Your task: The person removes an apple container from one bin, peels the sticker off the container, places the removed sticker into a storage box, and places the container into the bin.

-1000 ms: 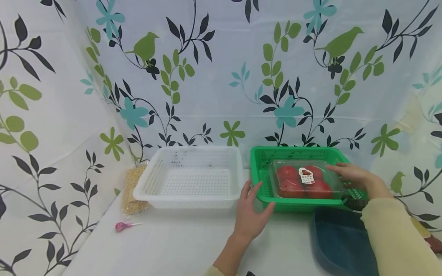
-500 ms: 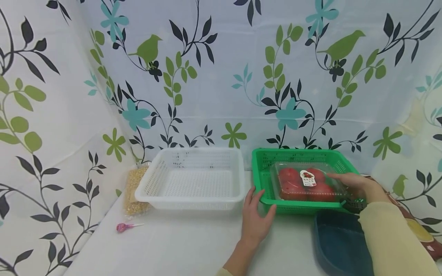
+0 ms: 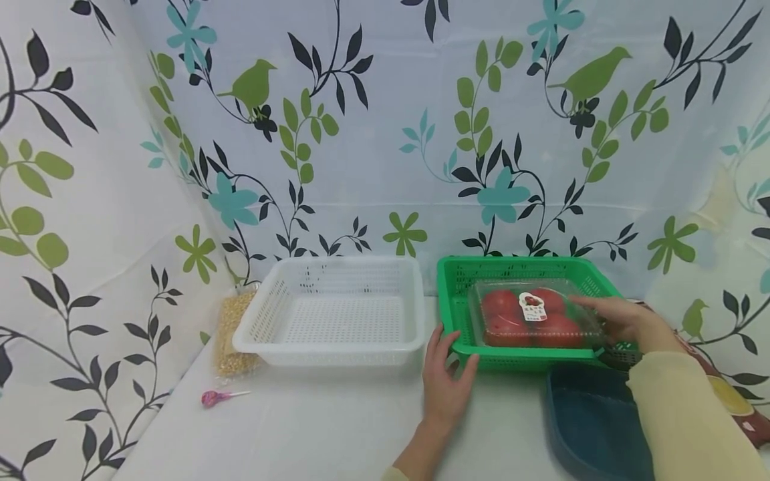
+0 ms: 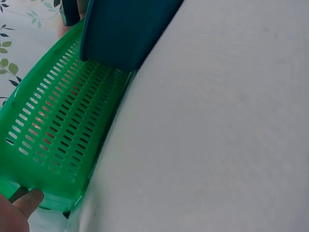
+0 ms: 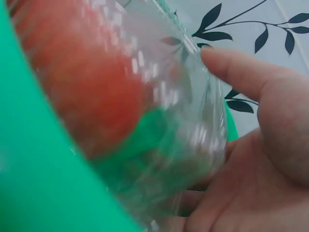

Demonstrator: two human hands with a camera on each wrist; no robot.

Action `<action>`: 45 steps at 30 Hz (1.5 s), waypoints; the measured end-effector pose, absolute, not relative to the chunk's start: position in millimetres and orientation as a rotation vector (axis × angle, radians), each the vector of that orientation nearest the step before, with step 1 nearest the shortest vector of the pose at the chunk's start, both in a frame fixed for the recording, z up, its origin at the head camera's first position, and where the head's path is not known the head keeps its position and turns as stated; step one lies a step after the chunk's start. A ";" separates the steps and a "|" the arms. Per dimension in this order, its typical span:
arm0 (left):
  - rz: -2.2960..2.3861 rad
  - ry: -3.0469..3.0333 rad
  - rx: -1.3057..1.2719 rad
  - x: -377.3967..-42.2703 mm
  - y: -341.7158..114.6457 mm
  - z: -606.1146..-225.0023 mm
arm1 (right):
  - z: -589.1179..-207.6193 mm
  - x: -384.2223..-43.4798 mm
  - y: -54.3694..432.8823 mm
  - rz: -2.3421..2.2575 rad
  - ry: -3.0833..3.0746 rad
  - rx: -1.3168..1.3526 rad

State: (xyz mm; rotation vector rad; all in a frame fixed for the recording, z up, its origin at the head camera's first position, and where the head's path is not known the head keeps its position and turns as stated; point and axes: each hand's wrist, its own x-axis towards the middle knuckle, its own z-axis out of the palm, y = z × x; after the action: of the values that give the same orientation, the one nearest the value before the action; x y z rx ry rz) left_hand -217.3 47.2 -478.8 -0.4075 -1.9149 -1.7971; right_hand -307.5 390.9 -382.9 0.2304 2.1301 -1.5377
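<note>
A clear plastic box of tomatoes (image 3: pixel 505 327), with a white label on its lid, lies in the green basket (image 3: pixel 450 314). My right hand (image 3: pixel 619 317) grips the box's right end, thumb over the top edge and fingers low along the side. In the right wrist view the box (image 5: pixel 164 145) shows blurred, its red contents behind the clear wall. My left hand (image 3: pixel 444 381) touches the basket's front left corner with fairly straight fingers. Seen from the left wrist, a fingertip (image 4: pixel 33 199) meets the end wall just under the rim.
Left of the green basket stands a white basket (image 3: pixel 343 354). A bag of yellow kernels (image 3: pixel 231 334) leans beside it, with a pink lollipop (image 3: pixel 210 399) in front. A dark blue bin (image 3: pixel 601 421) sits before the green basket, near a brown packet (image 3: pixel 734 394) partly behind the right sleeve.
My left hand has come up and right to the basket's corner. My right hand has shifted lower on the box's end, and the box stays at about the same spot.
</note>
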 end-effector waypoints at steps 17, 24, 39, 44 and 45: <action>-1.828 -1.928 -0.385 -219.1 46.9 -477.7 | -376.2 -302.9 381.0 -1.728 2.029 0.173; -1.830 -1.928 -0.387 -219.0 46.5 -477.0 | -373.2 -301.1 378.1 -1.733 2.073 0.188; -1.846 -1.987 -0.395 -217.4 43.7 -473.6 | -363.0 -294.3 367.9 -1.913 2.181 0.143; -1.807 -2.039 -0.411 -215.3 40.5 -467.2 | -353.9 -285.5 360.4 -1.980 2.201 0.109; -1.794 -2.048 -0.416 -214.8 39.7 -465.3 | -352.3 -283.7 358.8 -1.979 2.215 0.100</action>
State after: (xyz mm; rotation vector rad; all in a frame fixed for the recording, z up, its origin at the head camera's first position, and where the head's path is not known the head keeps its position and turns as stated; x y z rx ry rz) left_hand -214.8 39.7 -465.3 -0.4159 -2.0483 -1.7940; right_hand -283.7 358.8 -352.3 0.0999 2.2151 -1.9793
